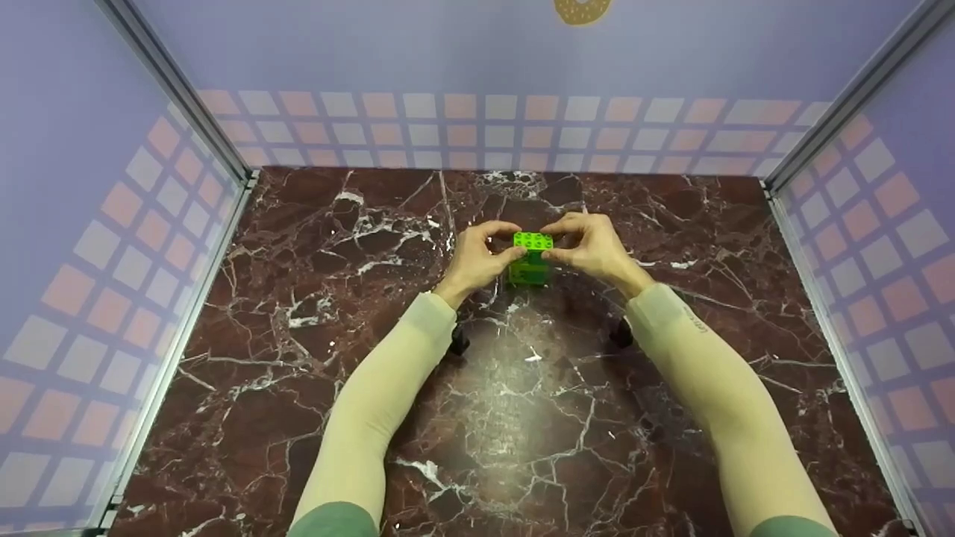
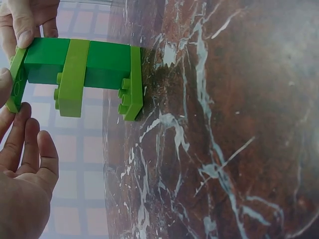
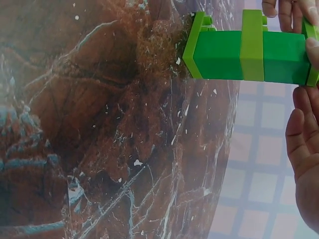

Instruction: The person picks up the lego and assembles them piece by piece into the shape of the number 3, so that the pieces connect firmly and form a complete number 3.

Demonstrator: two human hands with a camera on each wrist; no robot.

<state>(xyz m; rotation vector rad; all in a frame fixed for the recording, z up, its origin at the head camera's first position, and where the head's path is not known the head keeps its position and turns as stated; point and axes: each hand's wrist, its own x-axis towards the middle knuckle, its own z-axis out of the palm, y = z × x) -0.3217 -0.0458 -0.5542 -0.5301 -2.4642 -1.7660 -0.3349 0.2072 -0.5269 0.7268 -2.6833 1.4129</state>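
A small tower of toy building bricks stands upright on the table. Its top is a thin lime-green studded plate (image 1: 533, 241). Below that come a dark green brick (image 2: 47, 57), a lime-green brick (image 2: 75, 79), another dark green brick (image 3: 219, 55) and a lime-green bottom plate (image 2: 133, 89) resting on the tabletop. My left hand (image 1: 477, 259) pinches the top plate at its left end between thumb and forefinger. From the other side, my right hand (image 1: 595, 246) holds the plate's right end the same way. Fingertips partly cover the plate's ends.
The dark red marbled tabletop (image 1: 261, 403) spreads around the tower. Purple panels with pink and white squares enclose it at the back (image 1: 358, 45), left (image 1: 52, 112) and right (image 1: 903, 97). Metal rails (image 1: 179, 82) run along the corners.
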